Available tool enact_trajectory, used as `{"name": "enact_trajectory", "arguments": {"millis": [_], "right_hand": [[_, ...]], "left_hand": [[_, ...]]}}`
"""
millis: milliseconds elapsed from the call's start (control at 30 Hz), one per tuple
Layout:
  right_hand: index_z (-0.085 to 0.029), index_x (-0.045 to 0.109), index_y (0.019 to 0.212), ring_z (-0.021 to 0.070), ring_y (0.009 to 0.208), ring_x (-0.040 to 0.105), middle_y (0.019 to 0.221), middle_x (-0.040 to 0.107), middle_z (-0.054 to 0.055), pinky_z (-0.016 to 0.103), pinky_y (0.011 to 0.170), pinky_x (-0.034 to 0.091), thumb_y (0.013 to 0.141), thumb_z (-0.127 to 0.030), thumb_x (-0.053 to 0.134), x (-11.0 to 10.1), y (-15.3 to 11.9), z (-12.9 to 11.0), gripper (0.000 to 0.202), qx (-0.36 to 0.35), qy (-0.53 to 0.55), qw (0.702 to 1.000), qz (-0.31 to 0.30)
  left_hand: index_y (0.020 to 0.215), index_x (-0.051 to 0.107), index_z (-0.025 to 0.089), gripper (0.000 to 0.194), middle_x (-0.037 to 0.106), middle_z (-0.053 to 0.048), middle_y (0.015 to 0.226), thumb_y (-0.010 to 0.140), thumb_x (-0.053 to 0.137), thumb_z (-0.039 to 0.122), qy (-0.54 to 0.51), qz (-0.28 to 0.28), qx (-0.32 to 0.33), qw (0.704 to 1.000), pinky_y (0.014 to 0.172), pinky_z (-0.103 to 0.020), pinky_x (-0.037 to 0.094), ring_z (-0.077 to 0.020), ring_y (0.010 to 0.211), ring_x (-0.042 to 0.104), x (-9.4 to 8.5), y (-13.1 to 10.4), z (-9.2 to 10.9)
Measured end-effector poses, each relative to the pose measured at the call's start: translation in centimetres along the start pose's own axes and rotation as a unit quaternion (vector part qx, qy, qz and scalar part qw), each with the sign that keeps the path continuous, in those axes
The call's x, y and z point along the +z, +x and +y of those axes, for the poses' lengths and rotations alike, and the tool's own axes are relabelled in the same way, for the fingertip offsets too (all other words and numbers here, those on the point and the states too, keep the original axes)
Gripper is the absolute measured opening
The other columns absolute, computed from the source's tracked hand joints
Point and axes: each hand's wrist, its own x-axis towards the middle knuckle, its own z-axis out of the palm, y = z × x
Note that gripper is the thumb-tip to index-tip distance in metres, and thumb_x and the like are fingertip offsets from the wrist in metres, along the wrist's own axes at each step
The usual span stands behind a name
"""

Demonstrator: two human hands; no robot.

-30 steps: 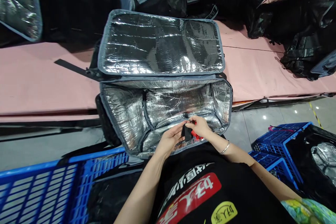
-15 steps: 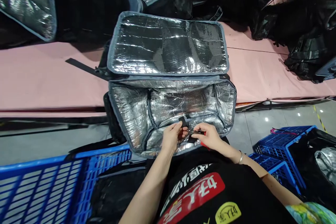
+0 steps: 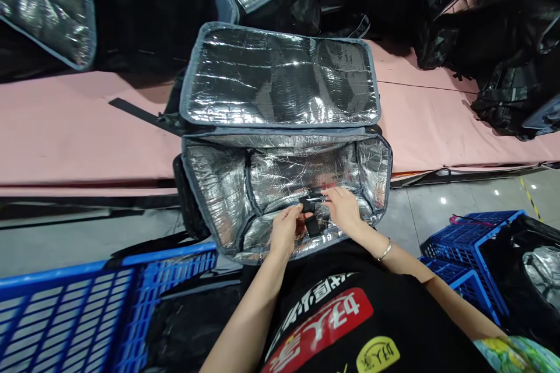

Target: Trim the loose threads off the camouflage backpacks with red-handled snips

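An insulated bag [image 3: 219,198] with silver foil lining and grey-blue edging lies in front of me, its foil-lined lid [image 3: 280,78] folded back. At the near wall, my left hand [image 3: 284,230] pinches a short black strap [image 3: 307,205]. A second black strap piece [image 3: 312,226] hangs just below those fingers. My right hand [image 3: 343,208] is closed on what looks like small scissors [image 3: 315,199], their thin metal blades pointing left across the strap. My fingers hide most of the handle.
Pink cloth [image 3: 87,128] covers the table under the bag, and a loose black strap [image 3: 137,113] lies on it. More black foil-lined bags [image 3: 149,6] stand along the back. Blue plastic crates [image 3: 100,303] are at lower left, with other blue crates [image 3: 472,245] at right.
My right hand has moved up and turned, bringing the scissors' blades to the strap at my left fingers. The left hand has stayed nearly in place.
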Motion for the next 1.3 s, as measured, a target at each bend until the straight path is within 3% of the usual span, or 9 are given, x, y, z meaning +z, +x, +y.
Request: {"name": "enact_trajectory", "arguments": {"millis": [367,733,967,1133,1200,1300], "right_hand": [[-0.020,0.059,0.109,0.0200,0.090,0.054,0.100,0.064,0.006,0.031,0.074,0.038,0.091,-0.019,0.047,0.6,-0.2,0.2,0.021,-0.011,-0.060,0.998,-0.015],[-0.021,0.062,0.101,0.0194,0.086,0.053,0.091,0.065,0.005,0.030,0.072,0.037,0.091,-0.021,0.048,1.2,-0.1,0.5,0.017,-0.001,-0.044,0.999,-0.002],[-0.018,0.061,0.102,0.0179,0.089,0.055,0.094,0.065,0.006,0.028,0.080,0.040,0.091,-0.021,0.047,1.1,0.0,0.8,0.018,0.005,-0.007,1.000,0.017],[-0.020,0.061,0.100,0.0189,0.087,0.056,0.091,0.065,0.005,0.029,0.079,0.041,0.090,-0.023,0.050,0.9,0.1,0.3,0.016,0.010,-0.001,1.000,-0.011],[-0.020,0.061,0.099,0.0183,0.088,0.057,0.092,0.065,0.005,0.029,0.079,0.042,0.089,-0.021,0.051,0.7,0.1,0.2,0.015,0.039,0.034,0.999,-0.004],[-0.020,0.059,0.104,0.0147,0.088,0.059,0.098,0.065,0.003,0.025,0.078,0.043,0.088,-0.024,0.051,0.0,-0.2,0.1,0.019,0.060,0.180,0.982,-0.017]], "left_hand": [[0.070,0.056,0.018,0.033,0.060,0.002,0.054,0.055,0.068,0.044,-0.010,-0.012,0.012,1.000,0.041,-0.023,0.035,-0.0133,0.043,0.053,-0.1,0.1,-0.3],[0.072,0.057,0.017,0.036,0.060,0.003,0.054,0.051,0.070,0.044,-0.022,-0.023,0.031,0.999,0.040,-0.022,0.034,-0.0103,0.039,0.049,-0.1,0.8,-1.1],[0.067,0.054,0.018,0.034,0.058,0.003,0.051,0.053,0.069,0.046,-0.016,-0.029,0.028,0.999,0.040,-0.022,0.036,-0.0141,0.044,0.054,0.0,0.0,-0.5],[0.068,0.058,0.017,0.034,0.060,0.002,0.052,0.051,0.070,0.044,-0.011,-0.022,0.030,0.999,0.044,-0.024,0.041,-0.0158,0.050,0.058,-0.1,0.2,-0.6],[0.071,0.060,0.016,0.035,0.063,0.000,0.056,0.052,0.069,0.044,-0.008,-0.017,0.027,0.999,0.045,-0.025,0.043,-0.0163,0.050,0.058,-0.2,0.3,-0.6],[0.078,0.064,0.015,0.041,0.068,-0.005,0.067,0.058,0.062,0.050,-0.001,-0.017,0.023,1.000,0.049,-0.029,0.047,-0.0191,0.055,0.061,-0.5,0.3,-0.3]]}}
